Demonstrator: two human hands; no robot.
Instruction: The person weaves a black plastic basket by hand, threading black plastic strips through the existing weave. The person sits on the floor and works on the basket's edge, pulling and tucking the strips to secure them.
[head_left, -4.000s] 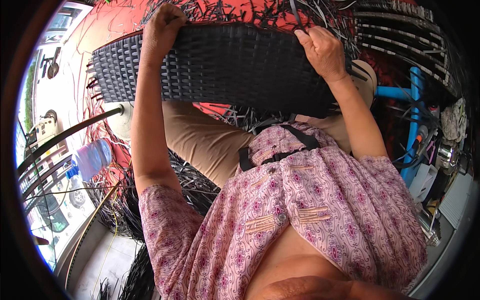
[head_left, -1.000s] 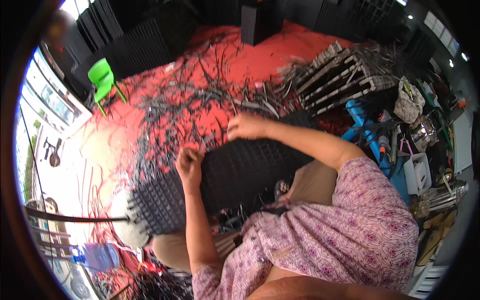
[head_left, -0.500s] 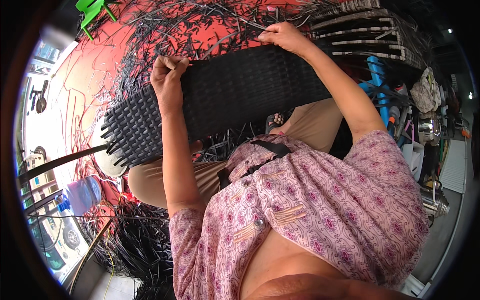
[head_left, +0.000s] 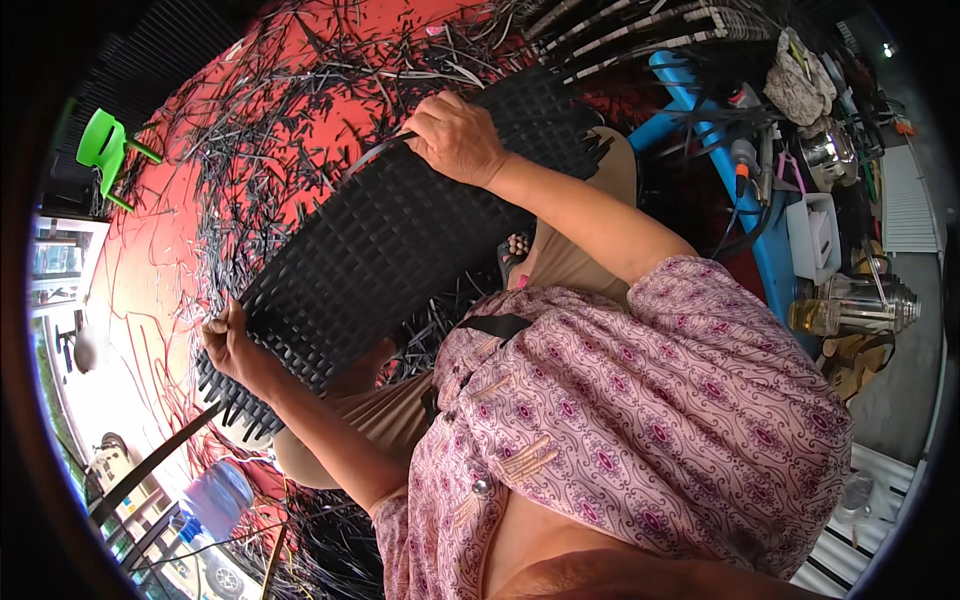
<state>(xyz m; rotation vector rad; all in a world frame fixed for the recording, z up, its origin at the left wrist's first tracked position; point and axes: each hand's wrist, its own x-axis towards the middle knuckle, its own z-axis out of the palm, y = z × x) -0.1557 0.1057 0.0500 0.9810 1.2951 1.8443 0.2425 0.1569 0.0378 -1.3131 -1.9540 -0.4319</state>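
Across my lap lies a black woven panel (head_left: 370, 245) of flat plastic strips, with loose strip ends along its left and right edges. My left hand (head_left: 230, 342) is closed at the panel's far left corner, thumb and fingers pinched on the edge. Toward the upper right part of the far edge, my right hand (head_left: 455, 137) is closed round a dark flat strip (head_left: 378, 152) that bows away to the left, along the panel's edge. Fingertips of the right hand are partly hidden behind its back.
Cut black strips (head_left: 290, 150) litter the red floor. A green plastic chair (head_left: 110, 150) stands far left, a blue water jug (head_left: 215, 497) near left. At right are a blue frame (head_left: 735, 190), tools, a white container (head_left: 815, 235) and a metal flask (head_left: 870, 302).
My left hand has moved left and nearer to the panel's left corner. My right hand has come left and closer to me, and a bowed strip now shows from it. The view has turned.
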